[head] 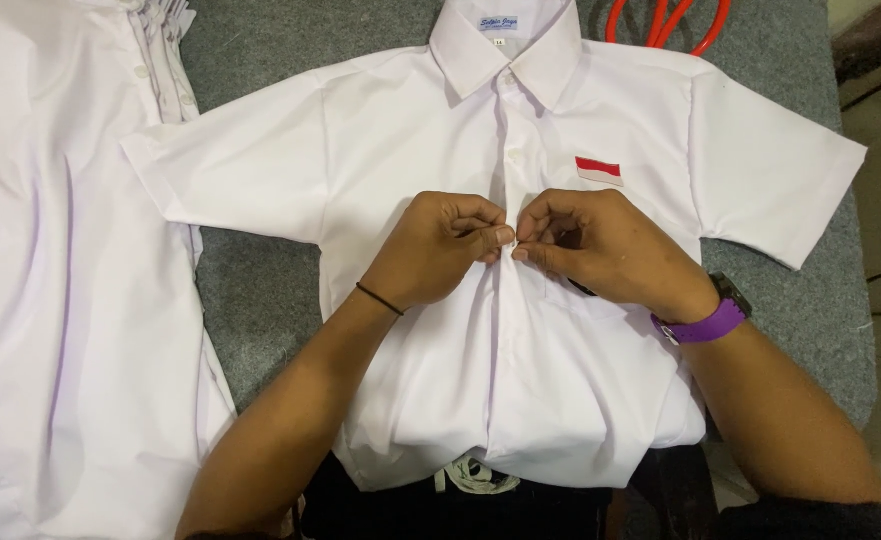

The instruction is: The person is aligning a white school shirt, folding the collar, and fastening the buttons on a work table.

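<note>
At frame centre, the left hand (439, 250) and right hand (601, 245) are pinching the white shirt (521, 390) placket on the grey surface (261, 290); upper buttons look fastened, lower ones remaining open.

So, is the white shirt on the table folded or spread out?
Spread out: the white shirt lies flat, front up, both sleeves extended. Left hand and right hand pinch its placket.

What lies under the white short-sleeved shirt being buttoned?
A grey felt-like table cover shows around the white short-sleeved shirt, with orange scissor handles past the collar; the scissors' blades are hidden.
</note>
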